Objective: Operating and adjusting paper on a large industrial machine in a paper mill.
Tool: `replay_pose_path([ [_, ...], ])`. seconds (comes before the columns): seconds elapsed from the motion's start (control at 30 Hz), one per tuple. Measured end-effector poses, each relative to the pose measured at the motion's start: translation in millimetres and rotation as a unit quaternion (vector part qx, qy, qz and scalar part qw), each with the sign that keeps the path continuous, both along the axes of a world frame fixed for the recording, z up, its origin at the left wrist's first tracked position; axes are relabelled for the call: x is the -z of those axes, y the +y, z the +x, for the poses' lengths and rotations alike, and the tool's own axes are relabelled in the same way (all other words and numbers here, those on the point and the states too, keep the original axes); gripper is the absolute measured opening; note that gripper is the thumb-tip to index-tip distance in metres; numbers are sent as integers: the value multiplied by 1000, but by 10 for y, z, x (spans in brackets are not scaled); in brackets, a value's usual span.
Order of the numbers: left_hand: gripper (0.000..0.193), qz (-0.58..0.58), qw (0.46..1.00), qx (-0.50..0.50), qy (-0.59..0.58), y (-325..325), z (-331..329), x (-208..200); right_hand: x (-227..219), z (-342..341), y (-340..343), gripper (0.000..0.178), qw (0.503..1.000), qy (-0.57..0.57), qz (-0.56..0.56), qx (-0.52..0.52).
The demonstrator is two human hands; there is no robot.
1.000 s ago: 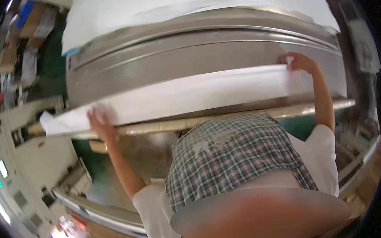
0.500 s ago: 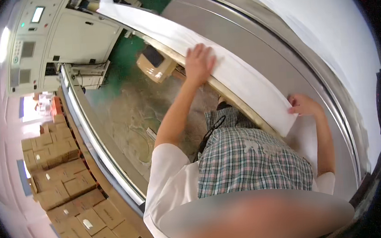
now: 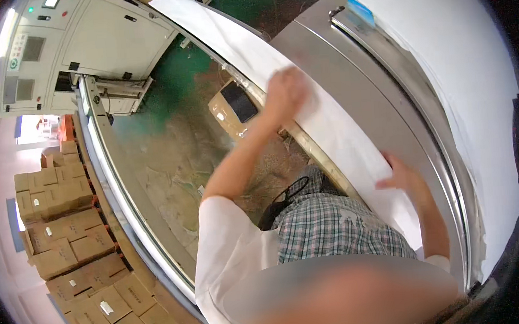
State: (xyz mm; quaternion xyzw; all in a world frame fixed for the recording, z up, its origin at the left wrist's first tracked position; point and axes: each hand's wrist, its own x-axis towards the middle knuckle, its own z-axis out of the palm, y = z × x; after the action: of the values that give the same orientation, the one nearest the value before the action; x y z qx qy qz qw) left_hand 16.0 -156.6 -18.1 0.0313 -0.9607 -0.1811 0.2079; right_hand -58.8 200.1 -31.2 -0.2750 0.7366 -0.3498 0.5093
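Observation:
A long white sheet (image 3: 329, 121), cloth-like and slightly creased, stretches diagonally over a narrow table edge toward the machine at the far left. My left hand (image 3: 289, 95) is on the middle of this strip. Its fingers look bent in, but motion smears them. Farther right and nearer my body, my right hand (image 3: 406, 176) takes the sheet's right-hand edge, its thumb on top and the other fingers at the border. Part of the sheet hangs beside my checked apron (image 3: 336, 223).
A grey metal surface (image 3: 350, 83) with a rail lies beyond the strip, with a big white sheet pile (image 3: 445, 59) behind it. Left are a control cabinet (image 3: 103, 40), a long roller frame (image 3: 136, 213) and stacked cartons (image 3: 66, 236). A taped carton (image 3: 226, 113) sits on the floor.
My left hand has gone from spread flat on the sheet to a bent, blurred shape. My right hand has shifted along the edge, nearer to me. The whole view has moved somewhat.

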Motion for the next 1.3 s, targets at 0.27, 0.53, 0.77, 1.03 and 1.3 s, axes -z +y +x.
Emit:
replay_pose_path([
  [0.27,19,-86,971,-221,43,-2616,-915,421,-191,-65,622,80,951,-4,301,-65],
  [0.53,32,-131,940,-315,-24,-3582,-1226,408,-33,-82,1594,81,947,-90,291,-101],
  [0.77,42,-187,839,-446,-251,-3882,-1276,284,-4,-227,1586,81,932,-116,325,-111],
  [1.03,32,-9,904,-424,-63,-3967,-1490,170,95,-178,1514,81,926,-120,342,-106],
  [1.3,33,43,883,-461,-78,-4165,-1616,313,35,-264,1421,81,910,-127,379,-111],
])
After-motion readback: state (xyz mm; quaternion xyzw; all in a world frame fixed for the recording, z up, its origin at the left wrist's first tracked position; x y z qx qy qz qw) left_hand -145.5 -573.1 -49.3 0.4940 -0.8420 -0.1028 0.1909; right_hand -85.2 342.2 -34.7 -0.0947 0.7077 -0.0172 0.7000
